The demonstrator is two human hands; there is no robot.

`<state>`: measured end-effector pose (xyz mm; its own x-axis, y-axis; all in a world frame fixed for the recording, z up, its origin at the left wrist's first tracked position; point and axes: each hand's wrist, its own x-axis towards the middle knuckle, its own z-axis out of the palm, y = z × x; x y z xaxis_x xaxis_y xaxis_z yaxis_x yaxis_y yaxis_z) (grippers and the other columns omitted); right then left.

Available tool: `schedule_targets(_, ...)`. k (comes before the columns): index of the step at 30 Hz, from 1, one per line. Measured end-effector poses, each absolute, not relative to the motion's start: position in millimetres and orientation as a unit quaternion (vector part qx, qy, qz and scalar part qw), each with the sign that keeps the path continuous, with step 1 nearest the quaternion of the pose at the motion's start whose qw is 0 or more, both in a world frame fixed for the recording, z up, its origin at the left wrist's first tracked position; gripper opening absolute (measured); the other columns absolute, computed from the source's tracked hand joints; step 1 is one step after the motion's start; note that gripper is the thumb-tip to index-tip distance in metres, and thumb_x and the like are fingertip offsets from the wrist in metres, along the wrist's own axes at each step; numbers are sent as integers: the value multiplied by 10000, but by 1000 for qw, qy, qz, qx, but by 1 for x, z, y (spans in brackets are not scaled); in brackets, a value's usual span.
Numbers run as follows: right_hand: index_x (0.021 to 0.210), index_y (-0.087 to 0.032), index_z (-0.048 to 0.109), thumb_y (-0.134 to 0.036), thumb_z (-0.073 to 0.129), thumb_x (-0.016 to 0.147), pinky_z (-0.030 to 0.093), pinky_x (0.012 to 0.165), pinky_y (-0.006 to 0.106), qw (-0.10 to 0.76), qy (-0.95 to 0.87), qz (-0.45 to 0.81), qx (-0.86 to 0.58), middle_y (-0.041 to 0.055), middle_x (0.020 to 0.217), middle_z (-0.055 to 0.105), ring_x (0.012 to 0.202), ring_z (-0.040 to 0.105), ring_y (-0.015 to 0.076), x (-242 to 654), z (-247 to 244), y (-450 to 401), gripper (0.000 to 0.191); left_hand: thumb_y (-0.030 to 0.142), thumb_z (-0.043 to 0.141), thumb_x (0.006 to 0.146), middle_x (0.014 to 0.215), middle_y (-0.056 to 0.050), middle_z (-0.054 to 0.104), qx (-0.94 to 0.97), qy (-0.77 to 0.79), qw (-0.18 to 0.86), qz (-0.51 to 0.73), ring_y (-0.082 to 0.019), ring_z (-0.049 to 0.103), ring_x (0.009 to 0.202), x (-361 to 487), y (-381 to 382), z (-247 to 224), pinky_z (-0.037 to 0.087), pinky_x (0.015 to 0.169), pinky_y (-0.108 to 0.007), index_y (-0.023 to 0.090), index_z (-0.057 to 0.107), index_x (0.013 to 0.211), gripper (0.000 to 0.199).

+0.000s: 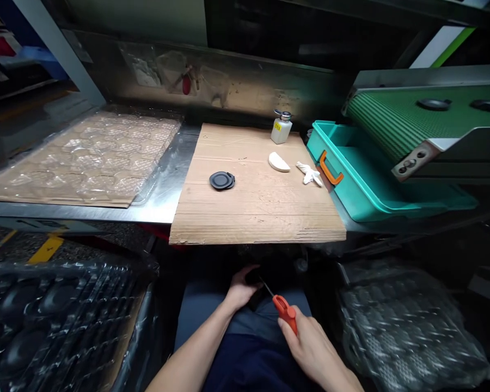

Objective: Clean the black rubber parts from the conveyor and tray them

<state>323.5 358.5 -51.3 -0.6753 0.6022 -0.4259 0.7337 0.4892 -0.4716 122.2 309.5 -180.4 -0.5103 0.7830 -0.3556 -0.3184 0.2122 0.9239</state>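
A flat black object (252,276) is clasped by the curled fingers of the left hand (240,289), while an orange-handled steel-tipped tool (285,313) is gripped firmly in the right hand (310,344) (aimed toward eleven o'clock, at that object's edge).

A dispenser bottle (281,130) stands on a cardboard sheet (257,212) near a teal tray (363,190).

- Cardboard sheet (253,207): matt, rough-cut front edge
- Steel desk top (163,198): smooth, glossy
- Screwdriver handle (285,313): orange plastic, glossy
- Teal plastic bin (363,188): smooth, faintly glossy
- Blister tray (79,158): clear, crinkled plastic
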Motion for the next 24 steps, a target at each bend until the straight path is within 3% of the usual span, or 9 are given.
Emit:
schedule_targets(3,1005,-206,520,-401,325,993,370,640,316,115,856,-310,396,53,753,660,738,683,269,320,-49,364,276,139,814,624,1276,-38,636,281,648,422,568,-272,532,1259,125,310,-176,333,1156,-408,293,738,1076,483)
schedule_targets(9,1012,-211,510,-408,323,997,377,664,313,121,854,-316,395,45,751,651,739,679,259,322,-52,365,272,137,840,582,1210,-51,665,214,644,441,588,-277,554,1227,123,312,-176,369,1127,-383,270,746,1044,490)
schedule_targets(14,1034,-214,510,-415,311,1002,372,669,319,148,855,-304,392,54,780,659,772,675,274,320,-53,354,285,228,896,576,946,-46,690,-26,584,499,640,-203,656,900,122,315,-190,552,829,-303,213,681,1122,587)
schedule_targets(18,1051,-217,505,-406,301,1009,361,645,308,156,857,-303,386,50,783,661,757,670,268,315,-59,345,281,392,815,716,906,-63,669,-123,547,530,636,-166,644,694,117,317,-197,595,657,-352,170,616,1108,493)
schedule_targets(24,1071,-221,483,-399,295,1015,335,616,292,158,863,-282,389,50,784,660,759,669,263,318,-73,339,264,487,528,936,837,-97,659,-238,455,587,626,-169,663,700,104,317,-191,610,646,-337,123,561,968,367)
